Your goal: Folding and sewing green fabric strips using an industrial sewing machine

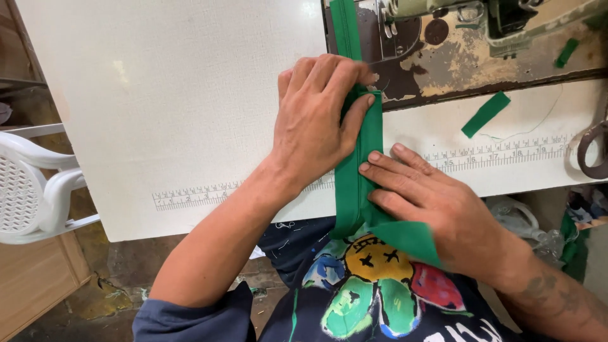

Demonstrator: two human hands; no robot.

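White tabletop, ruler marks printed along near edge. Old sewing machine at far side, its brown base plate worn and patchy. Small green scrap lies on tabletop, thin thread beside it. Another tiny green scrap on base plate. Dark scissor handle at right edge. White plastic chair at left. Wooden board below chair. Dirty floor under tabletop. Clear plastic bags low at right.
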